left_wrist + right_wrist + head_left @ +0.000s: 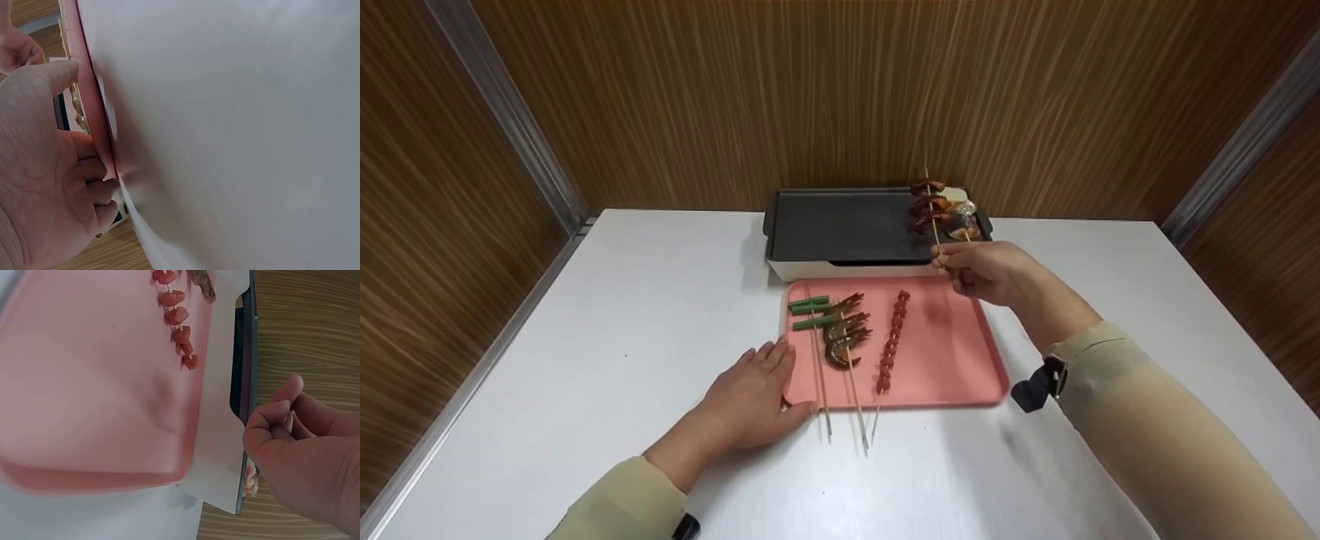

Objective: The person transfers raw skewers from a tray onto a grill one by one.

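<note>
My right hand (986, 271) pinches the bare lower stick of a skewer of glossy red-brown pieces (931, 206), held up over the right end of the black grill plate (847, 225). In the right wrist view, thumb and fingertips meet there. At the near left corner of the pink tray (952, 375), my left hand (750, 397) rests with its fingers along the left edge and its thumb by the front edge. On that tray lie a green vegetable skewer (811, 307), a skewer of dark shrimp-like pieces (844, 337) and a skewer of small red chunks (892, 341).
Another skewered item (962, 221), pale and orange-brown, sits at the grill's right end, partly behind the held skewer. The white table (660, 300) extends on both sides of the tray. Wood-grain panels (735, 90) stand behind the grill and at both sides.
</note>
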Demonstrator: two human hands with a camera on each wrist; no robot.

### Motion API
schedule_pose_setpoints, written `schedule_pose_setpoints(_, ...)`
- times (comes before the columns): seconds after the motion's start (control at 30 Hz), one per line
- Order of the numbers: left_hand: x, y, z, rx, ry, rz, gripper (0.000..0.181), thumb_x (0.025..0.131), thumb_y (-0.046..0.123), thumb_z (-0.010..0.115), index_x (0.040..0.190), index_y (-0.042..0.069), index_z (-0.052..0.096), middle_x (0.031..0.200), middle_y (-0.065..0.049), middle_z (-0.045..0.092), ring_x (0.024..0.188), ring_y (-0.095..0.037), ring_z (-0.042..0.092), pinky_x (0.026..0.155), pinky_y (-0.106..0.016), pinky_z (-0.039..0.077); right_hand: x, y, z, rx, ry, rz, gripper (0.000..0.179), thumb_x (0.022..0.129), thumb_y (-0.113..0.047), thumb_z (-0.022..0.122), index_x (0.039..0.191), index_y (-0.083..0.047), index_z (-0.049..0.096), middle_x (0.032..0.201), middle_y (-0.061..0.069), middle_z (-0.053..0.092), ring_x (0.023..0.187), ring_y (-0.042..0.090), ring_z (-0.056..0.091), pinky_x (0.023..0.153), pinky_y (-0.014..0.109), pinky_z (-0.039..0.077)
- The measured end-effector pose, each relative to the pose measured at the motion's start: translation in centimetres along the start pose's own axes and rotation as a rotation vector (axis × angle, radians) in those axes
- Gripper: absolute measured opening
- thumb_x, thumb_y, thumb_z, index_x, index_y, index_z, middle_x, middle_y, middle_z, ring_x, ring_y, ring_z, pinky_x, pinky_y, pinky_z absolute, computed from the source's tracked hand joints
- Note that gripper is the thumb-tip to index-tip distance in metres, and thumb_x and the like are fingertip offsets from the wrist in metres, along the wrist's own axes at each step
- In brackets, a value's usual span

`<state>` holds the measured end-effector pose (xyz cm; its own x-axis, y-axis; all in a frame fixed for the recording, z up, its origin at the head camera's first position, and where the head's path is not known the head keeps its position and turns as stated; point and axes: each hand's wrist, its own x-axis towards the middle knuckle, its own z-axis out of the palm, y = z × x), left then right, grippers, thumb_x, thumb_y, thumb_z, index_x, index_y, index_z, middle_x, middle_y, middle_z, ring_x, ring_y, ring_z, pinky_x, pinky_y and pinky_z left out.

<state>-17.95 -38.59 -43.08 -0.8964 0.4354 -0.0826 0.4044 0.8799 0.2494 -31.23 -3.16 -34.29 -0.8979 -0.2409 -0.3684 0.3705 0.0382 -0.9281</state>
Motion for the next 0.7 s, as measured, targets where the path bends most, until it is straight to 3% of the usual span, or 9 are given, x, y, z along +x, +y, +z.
schedule_pose_setpoints(0.43, -0.02, 0.29, -0.14, -0.006, -0.007, 0.009, 0.091, 0.103, 0.061, 0.051, 0.162, -0.006, 0.035, 0.17, -0.022, 0.029, 0.159, -0.039, 0.026, 0.129, -0.052, 0.022, 0.65, 0.8, 0.1, 0.041, -0.044, 0.037, 0.018, 0.112, -0.005, 0.047, 0.12, -0.004, 0.063, 0.09, 0.0, 0.067, 0.081, 0.01, 0.059, 0.068, 0.021, 0.045)
schedule_pose_setpoints(0.7, 0.04, 0.18, -0.15, -0.008, 0.002, 0.004, 0.09, 0.102, 0.06, 0.053, 0.161, -0.007, 0.036, 0.169, -0.022, 0.032, 0.158, -0.039, 0.027, 0.129, -0.052, 0.024, 0.89, 0.94, 0.26, 0.005, -0.038, 0.035, 0.017, 0.113, -0.006, 0.045, 0.12, -0.006, 0.062, 0.09, -0.002, 0.067, 0.081, 0.008, 0.059, 0.069, 0.02, 0.047)
